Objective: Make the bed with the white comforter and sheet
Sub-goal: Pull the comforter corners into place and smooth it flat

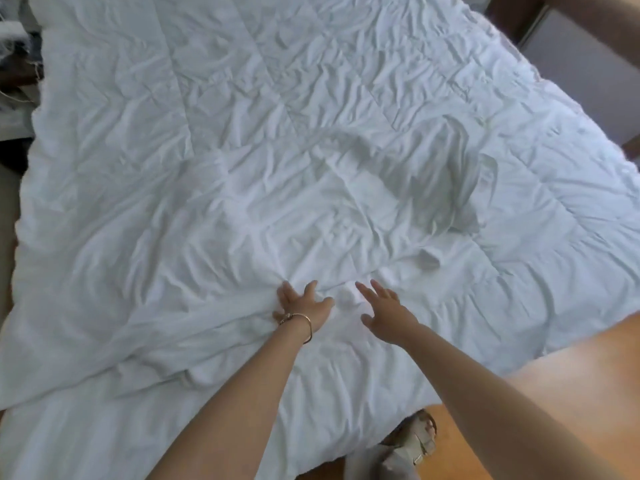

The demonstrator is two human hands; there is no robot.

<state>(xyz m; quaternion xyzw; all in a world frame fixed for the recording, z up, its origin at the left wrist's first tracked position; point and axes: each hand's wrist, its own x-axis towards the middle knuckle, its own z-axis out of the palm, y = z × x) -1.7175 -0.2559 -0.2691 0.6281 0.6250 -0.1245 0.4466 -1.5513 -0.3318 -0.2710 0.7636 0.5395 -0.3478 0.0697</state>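
Note:
The white quilted comforter (277,150) lies spread over the whole bed, heavily wrinkled, with a raised fold right of centre. Its near edge bunches in a ridge at the lower left, over a smoother white sheet (104,431) that hangs at the bed's front. My left hand (301,303), with a thin bracelet on the wrist, rests flat on the comforter, fingers spread. My right hand (384,311) hovers just beside it, fingers apart, palm down, holding nothing.
Wooden floor (519,368) shows at the lower right, with my foot in a sandal (420,434) by the bed's corner. A grey cabinet or wall panel (588,64) stands at the top right. Dark clutter (17,46) sits at the upper left.

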